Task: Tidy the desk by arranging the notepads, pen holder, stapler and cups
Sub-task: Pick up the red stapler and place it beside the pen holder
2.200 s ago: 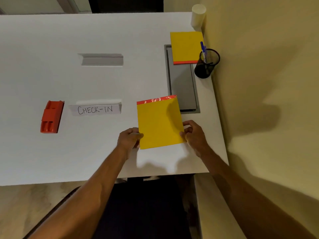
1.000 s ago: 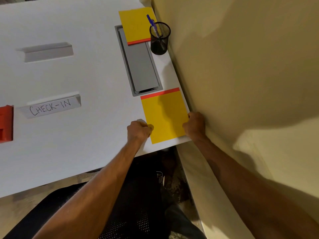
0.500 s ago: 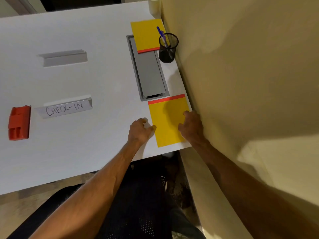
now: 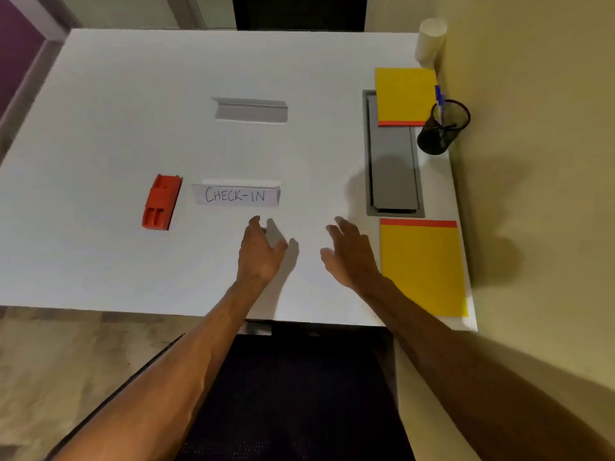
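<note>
A yellow notepad with a red top strip (image 4: 422, 267) lies flat at the desk's near right corner. A second yellow notepad (image 4: 404, 94) rests at the far right, partly over the grey cable tray. Beside it stands a black mesh pen holder (image 4: 442, 128) with a blue pen. A stack of white cups (image 4: 430, 41) stands in the far right corner. A red stapler (image 4: 162, 201) lies at the left. My left hand (image 4: 261, 251) and my right hand (image 4: 351, 251) hover over the desk's middle, fingers apart, holding nothing.
A "CHECK-IN" sign (image 4: 237, 195) stands just beyond my left hand, and a blank grey sign (image 4: 250, 109) sits farther back. A recessed grey cable tray (image 4: 392, 171) runs along the right side. A yellow wall (image 4: 532, 161) borders the white desk (image 4: 100, 128).
Both hands have let go of the near notepad and moved left toward the desk's middle. The notepad stays at the near right corner.
</note>
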Tool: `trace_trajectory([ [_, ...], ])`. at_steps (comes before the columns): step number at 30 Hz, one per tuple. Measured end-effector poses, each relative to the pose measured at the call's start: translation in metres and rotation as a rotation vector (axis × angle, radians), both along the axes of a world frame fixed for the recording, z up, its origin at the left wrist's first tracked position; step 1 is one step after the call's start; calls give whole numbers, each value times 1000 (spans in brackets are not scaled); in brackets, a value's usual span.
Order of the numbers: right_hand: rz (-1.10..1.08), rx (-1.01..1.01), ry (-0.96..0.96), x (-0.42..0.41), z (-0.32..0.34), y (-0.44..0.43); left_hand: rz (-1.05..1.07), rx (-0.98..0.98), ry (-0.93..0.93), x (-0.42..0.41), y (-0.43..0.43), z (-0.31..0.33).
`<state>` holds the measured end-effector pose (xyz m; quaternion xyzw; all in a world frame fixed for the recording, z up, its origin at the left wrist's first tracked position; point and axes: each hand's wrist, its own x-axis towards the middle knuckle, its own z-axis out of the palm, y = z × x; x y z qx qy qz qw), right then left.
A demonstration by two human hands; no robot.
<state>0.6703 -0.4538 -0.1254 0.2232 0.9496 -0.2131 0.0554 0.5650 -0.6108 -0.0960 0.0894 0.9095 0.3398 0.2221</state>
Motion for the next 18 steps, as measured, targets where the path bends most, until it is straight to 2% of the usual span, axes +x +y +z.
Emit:
trace_trajectory([
  [5,290,-22,6,-55,-8,-55,123,-49,114,-47,-69,0],
  [11,484,-1,26,-117,-25,-107,147,-147,286,-97,-128,-11],
  [14,529,45,45,-137,-40,-123,160,-200,337,-116,-146,-22],
  [18,512,59,-31,-154,-61,-137,198,-230,364,-136,-160,-38],
])
